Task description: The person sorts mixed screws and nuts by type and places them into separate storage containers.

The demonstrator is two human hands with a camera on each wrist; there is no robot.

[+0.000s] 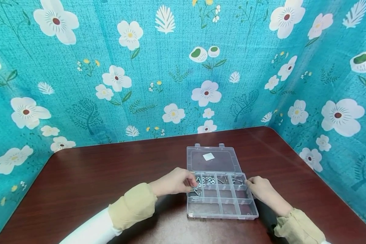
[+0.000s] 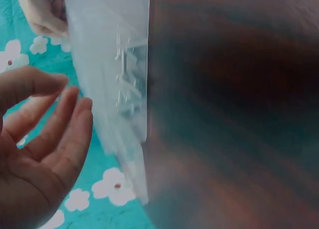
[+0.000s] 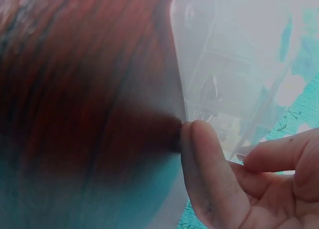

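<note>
A clear plastic compartment box (image 1: 222, 216) lies on the table with its lid (image 1: 222, 162) folded back behind it. Small metal screws (image 1: 199, 196) are in the left compartments, nuts (image 1: 211, 181) in a back one, and more screws (image 1: 222, 180) farther right. Over the box's left side hovers my left hand (image 1: 180, 181), thumb and fingers bent towards each other; the left wrist view shows nothing between them. At the right back corner my right hand (image 1: 260, 189) grips the box's side wall, with fingers (image 3: 207, 154) along the outside and thumb near the rim.
The dark red-brown table (image 1: 109, 173) extends around the box. A turquoise flowered cloth (image 1: 158, 84) hangs behind and along the sides. A white label (image 1: 208, 156) is on the lid. Several front and middle compartments show bare bottoms.
</note>
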